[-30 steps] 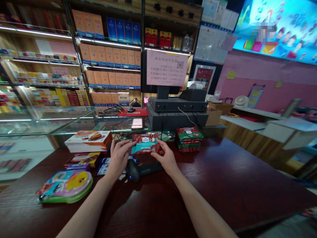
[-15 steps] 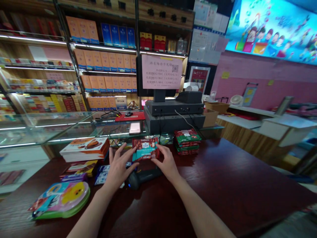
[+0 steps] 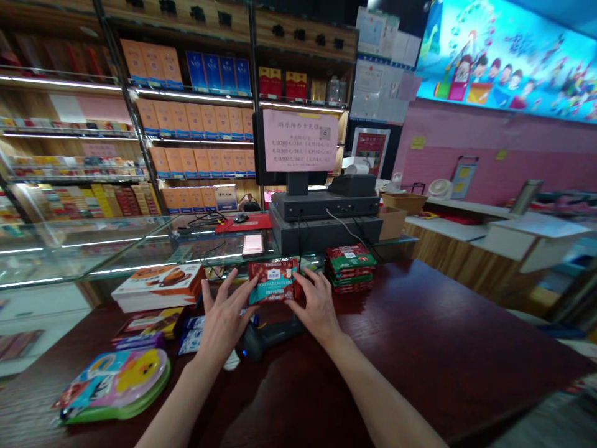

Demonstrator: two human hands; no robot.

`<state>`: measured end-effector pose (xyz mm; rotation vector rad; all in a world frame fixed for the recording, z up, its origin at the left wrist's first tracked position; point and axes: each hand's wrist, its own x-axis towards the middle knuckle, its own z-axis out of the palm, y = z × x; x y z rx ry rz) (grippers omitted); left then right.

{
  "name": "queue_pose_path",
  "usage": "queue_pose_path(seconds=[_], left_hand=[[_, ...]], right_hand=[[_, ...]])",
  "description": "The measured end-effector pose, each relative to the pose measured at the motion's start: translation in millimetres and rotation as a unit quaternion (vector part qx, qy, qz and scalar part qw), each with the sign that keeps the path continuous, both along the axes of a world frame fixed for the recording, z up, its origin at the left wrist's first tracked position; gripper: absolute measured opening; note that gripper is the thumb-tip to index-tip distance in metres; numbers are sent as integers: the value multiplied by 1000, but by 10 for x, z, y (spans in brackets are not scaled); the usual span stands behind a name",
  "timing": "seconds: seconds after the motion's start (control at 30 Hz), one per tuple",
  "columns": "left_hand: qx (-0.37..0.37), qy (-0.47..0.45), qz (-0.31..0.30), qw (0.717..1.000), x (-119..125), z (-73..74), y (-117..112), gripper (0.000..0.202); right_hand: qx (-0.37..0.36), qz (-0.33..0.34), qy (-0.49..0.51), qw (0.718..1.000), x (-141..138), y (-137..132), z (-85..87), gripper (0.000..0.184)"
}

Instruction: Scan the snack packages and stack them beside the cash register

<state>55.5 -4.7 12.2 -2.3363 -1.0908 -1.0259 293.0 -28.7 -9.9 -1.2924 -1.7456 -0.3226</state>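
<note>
Here, at the far left, a glass display case [image 3: 51,246] runs behind the dark red-brown table [image 3: 32,392]. On the table's left part lies a duck-decorated package [image 3: 140,372], flat, with a green edge. Just behind it sit some purple packets [image 3: 140,341], then a brown-and-yellow pack [image 3: 168,325], and farther back an orange-and-white box [image 3: 158,289] with a cup-like picture on its top. To their right, blue-and-white packets [image 3: 190,339] lie partly hidden by the left hand [image 3: 227,317].

That hand has its thumb and a finger closed on the left end of a red-and-teal hazelnut packet [image 3: 274,285], its other fingers spread loosely. The packet is in the middle, between the two hands, its printed front turned to the camera; whether its lower edge clears the table I cannot tell. In front of it and lower, a black scanner [image 3: 263,341] lies on the table with a small blue light showing, its right end reaching toward the right hand [image 3: 319,308]. This hand pinches the packet's right end between thumb and finger, a narrow grip.

Behind the packet and to its right stands a dark cash register [image 3: 326,231]. Just right of the right hand, well apart from the scanner, rises a neat stack of red-and-green packets [image 3: 351,269]. Farther right and behind stands a cardboard box [image 3: 392,223].
</note>
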Motion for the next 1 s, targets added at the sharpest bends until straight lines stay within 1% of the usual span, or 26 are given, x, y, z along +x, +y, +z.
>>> queue_pose_path(seconds=[0.3,0.47,0.73,1.0], left_hand=[[-5,14,-12,1000,63,78,57,68],[2,20,-29,999,186,145,96,63],[-21,14,-69,997,587,247,152,59],[-47,5,-101,994,1115,278,252,57]], right_hand=[[-16,-9,-28,999,114,11,120,62],[-16,-17,-33,999,245,14,156,61],[-8,-60,-37,997,598,-40,186,59],[-8,-105,-29,994,1059,-52,230,55]])
